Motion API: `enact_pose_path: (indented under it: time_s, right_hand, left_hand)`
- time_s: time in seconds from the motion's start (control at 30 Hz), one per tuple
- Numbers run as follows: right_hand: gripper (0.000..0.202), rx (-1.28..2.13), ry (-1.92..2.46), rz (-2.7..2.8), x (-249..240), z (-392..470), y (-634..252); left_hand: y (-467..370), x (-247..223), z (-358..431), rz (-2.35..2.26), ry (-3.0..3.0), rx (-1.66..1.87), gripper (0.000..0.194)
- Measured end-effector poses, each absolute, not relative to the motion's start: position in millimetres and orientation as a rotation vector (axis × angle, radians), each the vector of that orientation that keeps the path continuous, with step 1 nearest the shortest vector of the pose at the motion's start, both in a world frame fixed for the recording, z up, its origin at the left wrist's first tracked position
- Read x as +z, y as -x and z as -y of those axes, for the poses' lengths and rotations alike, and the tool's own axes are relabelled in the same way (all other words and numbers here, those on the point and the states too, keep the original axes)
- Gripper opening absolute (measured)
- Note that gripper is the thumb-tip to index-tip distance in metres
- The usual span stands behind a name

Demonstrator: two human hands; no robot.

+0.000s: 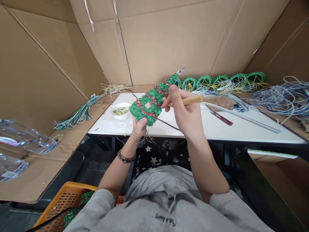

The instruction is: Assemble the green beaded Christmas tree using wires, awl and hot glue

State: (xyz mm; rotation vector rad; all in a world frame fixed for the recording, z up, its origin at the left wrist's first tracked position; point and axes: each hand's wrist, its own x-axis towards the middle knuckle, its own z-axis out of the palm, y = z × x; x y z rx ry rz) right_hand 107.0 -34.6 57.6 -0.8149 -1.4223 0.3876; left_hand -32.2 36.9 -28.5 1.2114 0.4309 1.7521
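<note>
Glittery green tree [150, 101]: tilted, above surface [248, 130] | left hand [139, 127]: curled around tree's base | right hand [185, 111]: fingers closed on wooden-handled tool [196, 99], tip hidden | white bowl [115, 116]: behind left hand | red-handled tool [224, 119]: farther right

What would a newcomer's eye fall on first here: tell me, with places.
The glittery green tree stands out first, tilted mid-picture, its base in the left hand. Next comes the wooden handle in the right hand, just right of it. Behind, toward the right, green rings line up along the cardboard wall.
</note>
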Motion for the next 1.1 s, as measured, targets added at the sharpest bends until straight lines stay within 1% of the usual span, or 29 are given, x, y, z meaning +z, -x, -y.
enact_pose_path:
  time_s: [0.1,0.3,0.6,0.83,0.97,1.1]
  right_hand:
    - [0.058,0.356,0.796,1.419,54.8,42.4,-102.9]
    - [0.054,0.303,0.798,1.356,44.9,49.6,-96.9]
    - [0.049,0.239,0.734,1.325,36.6,51.7,-88.0]
    - [0.048,0.203,0.650,1.337,28.4,50.0,-81.0]
    - [0.044,0.174,0.589,1.339,29.3,52.1,-80.6]
    - [0.042,0.126,0.596,1.332,29.3,53.5,-80.5]
  left_hand:
    - [32.8,-26.3,-33.7,-0.444,-1.233,1.749,0.078]
    - [36.4,-24.2,-34.7,-0.496,-1.315,1.759,0.078]
    - [36.6,-25.5,-29.1,-0.518,-1.333,1.827,0.062]
    - [30.7,-22.2,-24.1,-0.556,-1.317,2.007,0.067]
    - [30.6,-21.5,-24.8,-0.556,-1.347,2.015,0.067]
    - [26.7,-17.6,-20.3,-0.589,-1.369,2.040,0.075]
